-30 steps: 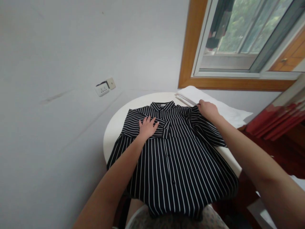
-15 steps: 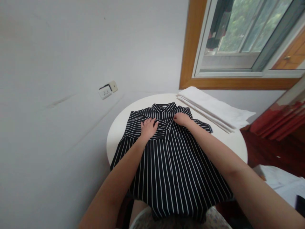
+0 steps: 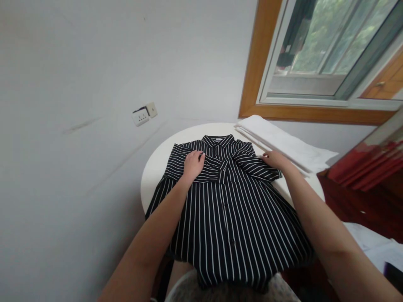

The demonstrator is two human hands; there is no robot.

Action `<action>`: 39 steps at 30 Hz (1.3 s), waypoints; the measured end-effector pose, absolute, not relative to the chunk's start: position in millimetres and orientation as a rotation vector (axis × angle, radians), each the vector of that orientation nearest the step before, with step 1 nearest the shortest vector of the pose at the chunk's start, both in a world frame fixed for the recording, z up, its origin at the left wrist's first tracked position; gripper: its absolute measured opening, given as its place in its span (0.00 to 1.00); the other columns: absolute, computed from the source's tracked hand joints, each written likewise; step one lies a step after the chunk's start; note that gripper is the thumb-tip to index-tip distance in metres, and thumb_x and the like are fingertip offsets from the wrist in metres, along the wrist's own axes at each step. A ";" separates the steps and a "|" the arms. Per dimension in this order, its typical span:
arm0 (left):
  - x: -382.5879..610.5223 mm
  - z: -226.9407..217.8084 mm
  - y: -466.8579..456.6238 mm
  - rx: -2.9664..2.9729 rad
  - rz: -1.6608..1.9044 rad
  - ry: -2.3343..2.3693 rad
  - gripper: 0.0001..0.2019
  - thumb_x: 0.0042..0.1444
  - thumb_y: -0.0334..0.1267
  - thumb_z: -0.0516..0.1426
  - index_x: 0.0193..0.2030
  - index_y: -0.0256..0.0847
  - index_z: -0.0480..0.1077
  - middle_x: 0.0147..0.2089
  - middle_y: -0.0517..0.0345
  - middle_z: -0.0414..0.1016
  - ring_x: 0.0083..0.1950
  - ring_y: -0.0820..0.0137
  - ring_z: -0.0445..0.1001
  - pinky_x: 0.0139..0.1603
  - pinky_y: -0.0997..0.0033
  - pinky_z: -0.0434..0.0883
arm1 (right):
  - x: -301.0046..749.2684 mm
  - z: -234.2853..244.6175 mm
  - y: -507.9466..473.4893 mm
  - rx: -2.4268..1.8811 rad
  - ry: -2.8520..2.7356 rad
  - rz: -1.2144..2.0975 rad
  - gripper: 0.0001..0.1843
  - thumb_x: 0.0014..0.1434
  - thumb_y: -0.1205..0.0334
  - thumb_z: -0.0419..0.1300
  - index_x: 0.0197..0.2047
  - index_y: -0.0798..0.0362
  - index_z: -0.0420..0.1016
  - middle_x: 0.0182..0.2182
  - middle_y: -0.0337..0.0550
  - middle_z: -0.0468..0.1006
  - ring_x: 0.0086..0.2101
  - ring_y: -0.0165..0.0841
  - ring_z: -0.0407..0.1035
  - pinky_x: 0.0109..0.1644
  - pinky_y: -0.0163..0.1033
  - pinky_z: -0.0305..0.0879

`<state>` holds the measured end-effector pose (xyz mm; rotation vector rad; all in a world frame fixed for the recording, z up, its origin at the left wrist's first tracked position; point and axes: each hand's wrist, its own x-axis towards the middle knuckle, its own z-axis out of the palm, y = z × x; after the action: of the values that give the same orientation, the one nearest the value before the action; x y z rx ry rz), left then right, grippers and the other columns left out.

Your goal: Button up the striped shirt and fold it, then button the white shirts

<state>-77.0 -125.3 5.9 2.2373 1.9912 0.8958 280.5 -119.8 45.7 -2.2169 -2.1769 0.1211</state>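
A black shirt with thin white stripes (image 3: pixel 229 209) lies front up on a round white table (image 3: pixel 154 167), collar toward the wall, its hem hanging over the near edge. Both sleeves are folded in across the chest. My left hand (image 3: pixel 192 163) lies flat and open on the folded left sleeve. My right hand (image 3: pixel 275 159) rests with fingers stretched out on the right shoulder edge, by the folded right sleeve.
A stack of folded white cloth (image 3: pixel 283 142) lies at the table's far right. A wall socket (image 3: pixel 144 114) is on the grey wall. A wood-framed window (image 3: pixel 315 63) is above, red fabric (image 3: pixel 368 163) at right, white papers (image 3: pixel 374 247) lower right.
My right hand brought the right sleeve in across the chest, then slid back out to the shirt's right shoulder edge. My left hand stayed pressed on the left sleeve.
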 end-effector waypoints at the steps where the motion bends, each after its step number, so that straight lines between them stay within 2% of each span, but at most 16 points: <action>1: -79.7 6.5 -124.0 2.237 0.954 1.988 0.21 0.65 0.45 0.43 0.54 0.38 0.70 0.59 0.48 0.69 0.61 0.63 0.64 0.64 0.61 0.58 | 287.1 39.9 -120.0 -2.224 -2.182 0.167 0.22 0.63 0.52 0.51 0.49 0.57 0.77 0.46 0.55 0.77 0.47 0.42 0.71 0.50 0.41 0.63; 5: -85.4 7.4 -123.3 2.241 1.074 1.971 0.19 0.65 0.43 0.44 0.50 0.39 0.72 0.55 0.50 0.72 0.58 0.64 0.67 0.62 0.62 0.60 | 291.5 22.1 -122.6 -2.202 -2.185 0.167 0.19 0.60 0.55 0.57 0.51 0.55 0.75 0.43 0.53 0.78 0.43 0.38 0.72 0.49 0.38 0.63; 10: -86.1 9.6 -126.4 2.249 1.116 1.965 0.18 0.65 0.42 0.45 0.49 0.40 0.72 0.53 0.51 0.73 0.57 0.64 0.67 0.62 0.62 0.60 | 280.6 25.3 -130.2 -2.216 -2.153 0.030 0.16 0.59 0.55 0.57 0.44 0.55 0.77 0.43 0.54 0.77 0.45 0.40 0.70 0.48 0.40 0.62; 13: -87.5 11.6 -127.4 2.258 1.148 1.961 0.17 0.65 0.42 0.45 0.48 0.40 0.72 0.52 0.52 0.74 0.56 0.65 0.68 0.62 0.63 0.61 | 278.4 42.4 -138.4 -2.200 -1.981 0.016 0.15 0.58 0.54 0.56 0.42 0.56 0.76 0.40 0.53 0.78 0.41 0.41 0.71 0.43 0.40 0.63; 16: -89.8 13.1 -127.1 2.262 1.177 1.951 0.17 0.64 0.41 0.45 0.47 0.39 0.73 0.51 0.51 0.74 0.55 0.65 0.68 0.61 0.64 0.61 | 273.4 66.2 -148.1 -2.064 -1.823 0.065 0.13 0.56 0.54 0.55 0.38 0.54 0.73 0.32 0.47 0.77 0.34 0.38 0.70 0.36 0.38 0.61; 22: -92.2 14.5 -125.1 2.221 1.202 1.939 0.16 0.64 0.40 0.46 0.47 0.39 0.73 0.50 0.51 0.75 0.54 0.65 0.69 0.60 0.63 0.61 | 223.8 92.6 -152.8 -1.596 -1.808 0.435 0.12 0.55 0.50 0.55 0.31 0.51 0.66 0.23 0.38 0.70 0.26 0.31 0.64 0.30 0.35 0.57; 27: -93.2 16.8 -125.9 2.158 1.168 1.951 0.17 0.64 0.42 0.45 0.46 0.40 0.73 0.49 0.52 0.76 0.52 0.64 0.71 0.58 0.63 0.64 | 151.4 73.7 -144.2 -1.339 -1.716 0.667 0.14 0.54 0.50 0.57 0.27 0.51 0.61 0.22 0.33 0.65 0.25 0.28 0.61 0.31 0.34 0.59; 30: -94.1 18.8 -128.1 2.051 1.144 1.867 0.20 0.65 0.46 0.42 0.47 0.41 0.72 0.41 0.54 0.79 0.45 0.65 0.75 0.51 0.66 0.68 | 112.9 55.0 -146.3 -1.180 -1.603 0.919 0.16 0.56 0.49 0.57 0.28 0.50 0.57 0.21 0.30 0.63 0.22 0.27 0.61 0.28 0.34 0.64; 33: -92.9 21.0 -130.8 1.938 1.061 1.807 0.26 0.65 0.53 0.38 0.47 0.42 0.71 0.36 0.56 0.80 0.39 0.65 0.77 0.45 0.67 0.70 | 91.3 41.8 -152.4 -1.074 -1.500 1.288 0.14 0.59 0.50 0.56 0.31 0.49 0.57 0.24 0.32 0.68 0.23 0.27 0.67 0.26 0.35 0.70; 35: -91.3 22.3 -132.3 1.936 1.008 1.813 0.29 0.64 0.56 0.36 0.44 0.42 0.73 0.40 0.53 0.80 0.43 0.63 0.77 0.47 0.66 0.69 | 91.4 38.8 -153.2 -1.038 -1.521 1.425 0.12 0.61 0.51 0.55 0.33 0.50 0.60 0.28 0.36 0.72 0.25 0.27 0.71 0.28 0.35 0.72; 37: -89.9 23.1 -133.2 1.968 0.964 1.828 0.31 0.63 0.58 0.36 0.41 0.43 0.74 0.45 0.51 0.79 0.49 0.60 0.75 0.50 0.64 0.68 | 104.2 40.4 -147.7 -1.045 -1.592 1.398 0.11 0.62 0.53 0.54 0.34 0.52 0.63 0.30 0.40 0.75 0.28 0.29 0.74 0.29 0.36 0.73; 39: -89.5 23.0 -133.6 1.989 0.915 1.831 0.30 0.62 0.61 0.38 0.41 0.43 0.74 0.45 0.51 0.79 0.49 0.59 0.75 0.50 0.63 0.68 | 127.7 44.7 -136.1 -1.151 -1.667 1.198 0.08 0.63 0.57 0.53 0.36 0.52 0.65 0.32 0.42 0.76 0.32 0.31 0.75 0.33 0.37 0.74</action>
<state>-89.5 -133.6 23.0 1.9892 1.8312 0.9151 127.7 -136.1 44.7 -1.1511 -1.6674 1.1981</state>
